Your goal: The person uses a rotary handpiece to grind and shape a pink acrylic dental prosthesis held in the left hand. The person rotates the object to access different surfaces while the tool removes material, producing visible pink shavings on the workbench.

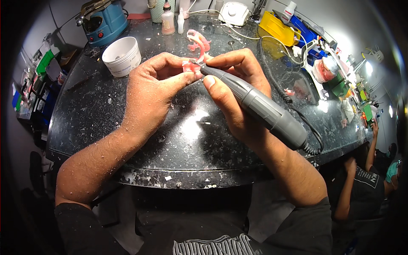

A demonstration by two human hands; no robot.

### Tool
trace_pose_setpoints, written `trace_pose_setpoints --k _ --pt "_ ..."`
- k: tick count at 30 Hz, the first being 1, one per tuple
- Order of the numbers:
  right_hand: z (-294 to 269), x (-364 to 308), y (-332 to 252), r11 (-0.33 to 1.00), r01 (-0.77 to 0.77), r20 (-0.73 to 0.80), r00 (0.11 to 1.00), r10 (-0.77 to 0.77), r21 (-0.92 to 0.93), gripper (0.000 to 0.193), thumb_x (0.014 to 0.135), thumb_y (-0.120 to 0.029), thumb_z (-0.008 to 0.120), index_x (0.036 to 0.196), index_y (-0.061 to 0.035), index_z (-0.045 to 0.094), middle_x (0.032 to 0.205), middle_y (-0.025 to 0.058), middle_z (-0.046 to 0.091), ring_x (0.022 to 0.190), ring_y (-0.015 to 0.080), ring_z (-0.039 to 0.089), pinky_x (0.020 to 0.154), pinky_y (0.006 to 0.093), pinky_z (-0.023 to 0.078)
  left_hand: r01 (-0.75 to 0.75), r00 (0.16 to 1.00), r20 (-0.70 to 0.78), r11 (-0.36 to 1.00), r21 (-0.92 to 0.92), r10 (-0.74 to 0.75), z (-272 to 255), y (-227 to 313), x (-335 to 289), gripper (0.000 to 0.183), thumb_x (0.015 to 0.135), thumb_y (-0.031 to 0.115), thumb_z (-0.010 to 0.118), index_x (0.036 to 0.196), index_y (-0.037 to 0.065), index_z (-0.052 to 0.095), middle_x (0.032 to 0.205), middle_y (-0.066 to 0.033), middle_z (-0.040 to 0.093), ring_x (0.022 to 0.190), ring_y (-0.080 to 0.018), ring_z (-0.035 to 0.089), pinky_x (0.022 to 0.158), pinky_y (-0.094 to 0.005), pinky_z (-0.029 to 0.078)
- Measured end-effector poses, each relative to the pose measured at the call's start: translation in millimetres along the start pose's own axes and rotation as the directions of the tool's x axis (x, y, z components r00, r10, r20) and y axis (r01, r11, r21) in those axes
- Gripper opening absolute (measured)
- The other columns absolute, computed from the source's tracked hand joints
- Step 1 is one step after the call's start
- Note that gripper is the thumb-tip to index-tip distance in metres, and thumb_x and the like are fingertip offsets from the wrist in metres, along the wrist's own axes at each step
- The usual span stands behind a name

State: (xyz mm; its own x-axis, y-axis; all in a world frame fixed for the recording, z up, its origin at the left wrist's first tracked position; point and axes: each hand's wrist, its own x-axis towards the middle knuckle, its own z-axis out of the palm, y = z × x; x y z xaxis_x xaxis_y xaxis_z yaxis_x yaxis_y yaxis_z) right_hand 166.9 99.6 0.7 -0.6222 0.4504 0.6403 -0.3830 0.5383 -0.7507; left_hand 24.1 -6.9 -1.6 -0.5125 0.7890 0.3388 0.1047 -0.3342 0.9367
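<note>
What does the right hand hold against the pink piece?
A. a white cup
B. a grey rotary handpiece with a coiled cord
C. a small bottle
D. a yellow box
B: the right hand grips the grey handpiece, its tip on the pink piece pinched by the left hand.

The room is bright in the middle and dark all around the rim, where the picture goes black. Light shines down from above and makes a white shiny spot on the black worktop [127, 106]. Small lamps glow at the far right. The edges bend like a bowl. The middle looks sharp, but things near the sides get small and fuzzy.
</note>
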Motion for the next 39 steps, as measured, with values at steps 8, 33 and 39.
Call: trace_pose_setpoints --k 8,33,39 --pt "0.9 -0.9 4.2 1.000 0.003 -0.026 1.000 -0.003 -0.018 0.024 0.088 -0.017 0.069 0.103 -0.0028 0.056 0.092 0.0083 0.065 0.082 0.0121 0.062 0.074 0.0280 0.051 0.004 1.000 -0.011 1.000 0.005 -0.004 1.9 2.1 -0.6 0.013 0.086 -0.004 0.069 0.099 -0.001 0.067 0.099 -0.0101 0.072 0.091 -0.0132 0.068 0.087 -0.0272 0.055" --pt "-1.4 0.4 3.8 1.000 -0.006 -0.039 0.999 0.006 -0.001 0.022 0.088 -0.015 0.069 0.102 -0.0028 0.058 0.097 0.0090 0.065 0.093 0.0138 0.063 0.083 0.0292 0.050 0.009 1.000 -0.021 1.000 0.023 -0.009 -0.2 0.9 0.1 0.014 0.085 -0.002 0.069 0.099 0.001 0.068 0.105 -0.0079 0.071 0.095 -0.0119 0.065 0.090 -0.0268 0.051" --pt "-1.1 1.3 1.7 0.999 0.009 -0.021 1.000 -0.008 0.046 0.023 0.088 -0.013 0.069 0.105 -0.0027 0.057 0.096 0.0087 0.066 0.091 0.0127 0.063 0.082 0.0284 0.050 0.014 1.000 -0.017 1.000 -0.012 -0.014 -1.2 0.4 0.6 0.015 0.084 -0.002 0.070 0.099 0.001 0.068 0.104 -0.0070 0.071 0.096 -0.0118 0.065 0.089 -0.0268 0.051"
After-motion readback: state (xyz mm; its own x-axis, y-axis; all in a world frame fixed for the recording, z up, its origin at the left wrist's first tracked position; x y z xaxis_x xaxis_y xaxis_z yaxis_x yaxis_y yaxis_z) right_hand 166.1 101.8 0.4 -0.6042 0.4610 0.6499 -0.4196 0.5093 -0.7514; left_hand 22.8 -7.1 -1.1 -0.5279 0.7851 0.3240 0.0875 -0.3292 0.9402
